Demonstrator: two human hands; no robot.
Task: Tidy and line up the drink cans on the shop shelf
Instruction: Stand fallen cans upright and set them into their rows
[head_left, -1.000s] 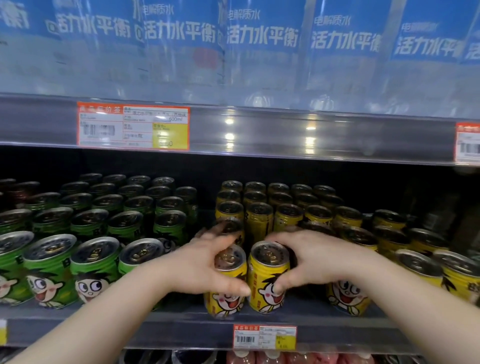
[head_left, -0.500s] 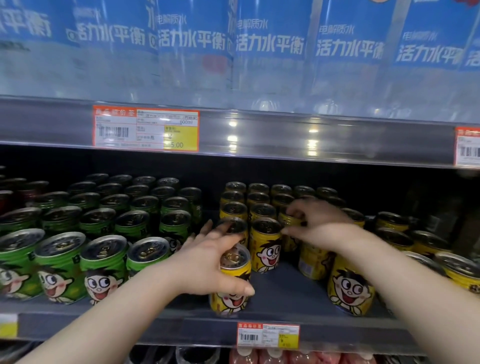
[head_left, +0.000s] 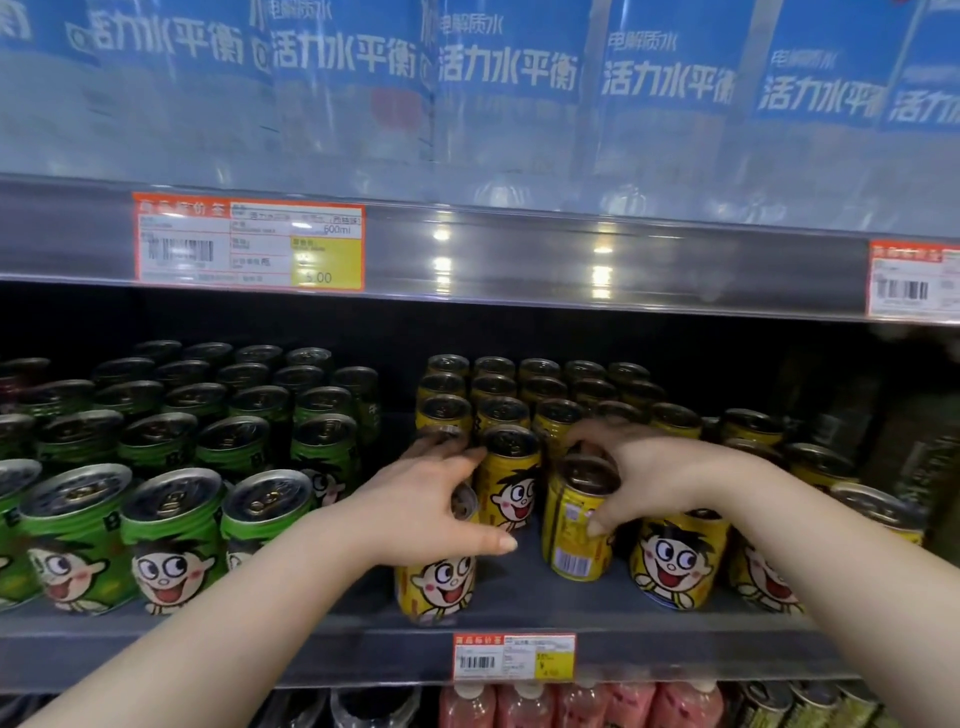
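Observation:
Yellow cartoon-face cans stand in rows on the middle shelf (head_left: 519, 618). My left hand (head_left: 421, 504) grips the top of the front-left yellow can (head_left: 436, 587), which stands at the shelf's front edge. My right hand (head_left: 644, 473) holds another yellow can (head_left: 571, 540) by its top; its barcode side faces me and it looks slightly tilted. One more yellow can (head_left: 511, 483) stands between my hands, face forward. A further yellow can (head_left: 675, 561) stands at the front under my right wrist.
Green cans (head_left: 171, 540) of the same brand fill the shelf's left half in rows. More yellow cans (head_left: 878, 514) sit at the right. Blue-labelled bottles (head_left: 498, 83) line the shelf above. Price tags (head_left: 514, 656) hang on the shelf edges. Pink bottles (head_left: 571, 706) stand below.
My right hand left the can it set down behind and moved forward, now holding a barcode-side can nearer the front. My left hand stayed on the front-left can.

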